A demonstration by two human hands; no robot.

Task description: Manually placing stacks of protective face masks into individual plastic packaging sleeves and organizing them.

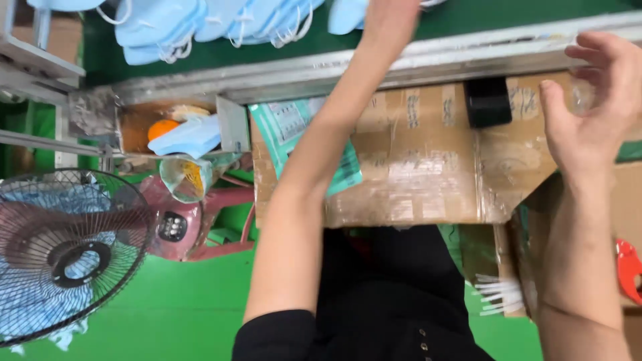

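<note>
Up ahead, my left hand reaches past the metal rail onto the green belt, right beside the heap of pale blue face masks lying along the belt's far edge. The hand is cut off by the top of the view, so I cannot tell whether its fingers are open or closed on anything. My right hand hovers over the right end of the cardboard tabletop, fingers spread and loosely curled, holding nothing. A small black box sits at the tabletop's far edge, just beside that hand. Under my left forearm lies a green-and-white packet, near the tabletop's left corner. Left of it, a little metal tray holds another blue mask and something orange. Below, a fan with a pink base stands on the green floor.
</note>
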